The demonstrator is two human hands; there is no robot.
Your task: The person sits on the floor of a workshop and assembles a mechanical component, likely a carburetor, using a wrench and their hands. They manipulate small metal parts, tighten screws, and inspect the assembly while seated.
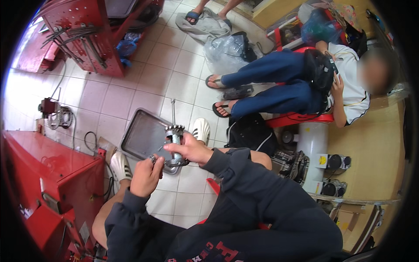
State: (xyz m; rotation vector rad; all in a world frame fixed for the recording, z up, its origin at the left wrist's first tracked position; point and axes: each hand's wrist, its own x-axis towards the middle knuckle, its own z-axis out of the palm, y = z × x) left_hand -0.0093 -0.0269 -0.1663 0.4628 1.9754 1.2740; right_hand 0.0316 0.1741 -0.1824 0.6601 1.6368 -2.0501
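My right hand (194,148) grips a silver metal hub (176,148) with a toothed flange at its far end and a wider flange at its near end. The fingers wrap its right side, and the thumb lies across it. Just left of the near flange is my left hand (147,177), closed in a pinch. A small grey metal piece (152,158) shows at its fingertips, too small to name. Both hands are above a dark metal tray (142,129) on the floor. Beyond the toothed flange, a slim metal rod (173,111) extends over the tray's right side.
Red machinery (78,174) stands close at left. A red tool rack (83,39) is at the far left, with a chain-and-sprocket assembly (61,117) on the tiles below. At right a seated person (270,74) stretches both legs toward the tray. A black bag (251,135) lies beside my right knee.
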